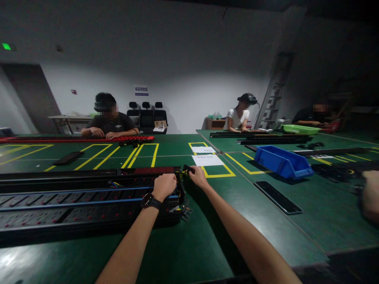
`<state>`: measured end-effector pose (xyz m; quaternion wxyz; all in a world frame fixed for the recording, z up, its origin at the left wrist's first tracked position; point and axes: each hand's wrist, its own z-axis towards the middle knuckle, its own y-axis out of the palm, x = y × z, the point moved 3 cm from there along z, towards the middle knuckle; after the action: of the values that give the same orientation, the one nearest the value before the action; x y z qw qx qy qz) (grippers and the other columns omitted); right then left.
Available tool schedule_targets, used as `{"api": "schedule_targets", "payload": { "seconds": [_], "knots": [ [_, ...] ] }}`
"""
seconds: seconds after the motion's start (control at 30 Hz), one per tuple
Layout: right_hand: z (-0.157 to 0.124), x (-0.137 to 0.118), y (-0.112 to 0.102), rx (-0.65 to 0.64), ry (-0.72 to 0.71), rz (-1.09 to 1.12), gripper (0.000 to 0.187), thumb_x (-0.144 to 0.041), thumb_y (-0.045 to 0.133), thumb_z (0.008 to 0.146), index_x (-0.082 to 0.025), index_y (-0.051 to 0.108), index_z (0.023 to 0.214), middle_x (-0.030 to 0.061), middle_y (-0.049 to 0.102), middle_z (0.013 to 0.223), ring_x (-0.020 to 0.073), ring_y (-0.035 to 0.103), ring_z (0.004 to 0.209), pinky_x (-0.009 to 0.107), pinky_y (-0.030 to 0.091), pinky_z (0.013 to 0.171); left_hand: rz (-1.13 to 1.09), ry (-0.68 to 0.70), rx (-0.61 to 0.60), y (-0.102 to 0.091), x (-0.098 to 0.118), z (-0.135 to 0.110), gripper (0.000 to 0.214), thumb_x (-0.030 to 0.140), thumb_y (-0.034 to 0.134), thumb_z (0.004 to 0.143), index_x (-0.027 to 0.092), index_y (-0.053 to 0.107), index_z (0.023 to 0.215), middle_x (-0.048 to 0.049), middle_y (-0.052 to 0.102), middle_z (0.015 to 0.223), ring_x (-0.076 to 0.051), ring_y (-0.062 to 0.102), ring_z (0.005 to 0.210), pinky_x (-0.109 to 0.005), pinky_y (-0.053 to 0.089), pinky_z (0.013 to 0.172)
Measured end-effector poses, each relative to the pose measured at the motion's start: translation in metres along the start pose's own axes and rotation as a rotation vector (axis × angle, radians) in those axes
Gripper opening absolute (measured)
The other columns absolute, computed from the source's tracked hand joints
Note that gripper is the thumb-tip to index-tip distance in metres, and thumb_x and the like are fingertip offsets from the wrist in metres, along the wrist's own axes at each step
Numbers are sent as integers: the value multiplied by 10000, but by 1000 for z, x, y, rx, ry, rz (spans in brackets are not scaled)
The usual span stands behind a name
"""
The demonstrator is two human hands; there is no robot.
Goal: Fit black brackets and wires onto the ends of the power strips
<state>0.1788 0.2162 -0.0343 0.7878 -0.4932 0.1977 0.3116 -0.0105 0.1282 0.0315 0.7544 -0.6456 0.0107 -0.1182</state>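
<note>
Several long black power strips (89, 211) with rows of outlets and red dots lie side by side on the green table. My left hand (165, 186), with a black watch on its wrist, is closed over the far right end of the strips. Its fingertips are hidden, so what they hold cannot be made out. Just to the right, my right hand (198, 176) pinches a small black part (188, 169) with yellow wire beside it. Loose wires and a black plug-like piece (186, 213) hang at the strips' near right corner.
Right of my arms lie a phone (278, 197) and a blue bin (282, 162). White paper sheets (207, 160) rest beyond my hands on yellow-taped markings. Across the table, several people work at other strips, including a red one (74, 139). Another person's hand (371, 193) shows at the right edge.
</note>
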Motion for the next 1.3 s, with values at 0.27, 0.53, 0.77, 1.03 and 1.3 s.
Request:
{"api": "schedule_targets", "payload": {
  "seconds": [0.27,0.53,0.77,1.03,1.3],
  "knots": [
    [-7,-6,0,-12,-21,88,313,-170,564,806,-200,761,1047,36,758,868,187,669,775,254,486,713,-8,-9,-16,0,0,0,328,270,436,929,294,745,1035,-68,763,1076,-266,713,1003,-367,526,881],
    [-10,-10,10,-23,-74,47,230,-288,616,867,-183,739,1031,62,750,961,201,675,870,273,477,778,-3,-3,-6,0,0,-1,340,269,416,930,282,743,1021,-77,763,1065,-267,713,995,-375,529,874],
    [-11,-13,14,18,-122,-110,177,-205,607,866,-189,726,997,84,726,991,202,653,912,275,462,815,2,1,7,-1,-1,-1,340,271,410,929,278,741,1009,-83,764,1051,-283,716,982,-401,536,856],
    [-13,-1,17,-40,-95,49,182,-215,637,841,-188,716,1002,71,745,953,207,671,858,290,473,774,0,1,1,1,0,0,335,263,416,931,271,741,1015,-89,764,1052,-285,717,994,-392,532,866],
    [-22,13,-18,39,65,252,406,-435,624,804,-146,698,1079,52,681,806,192,609,720,304,472,682,-39,3,11,-1,-1,-1,303,244,424,924,261,719,990,-89,759,1067,-288,715,1000,-391,526,849]
  ]
}}
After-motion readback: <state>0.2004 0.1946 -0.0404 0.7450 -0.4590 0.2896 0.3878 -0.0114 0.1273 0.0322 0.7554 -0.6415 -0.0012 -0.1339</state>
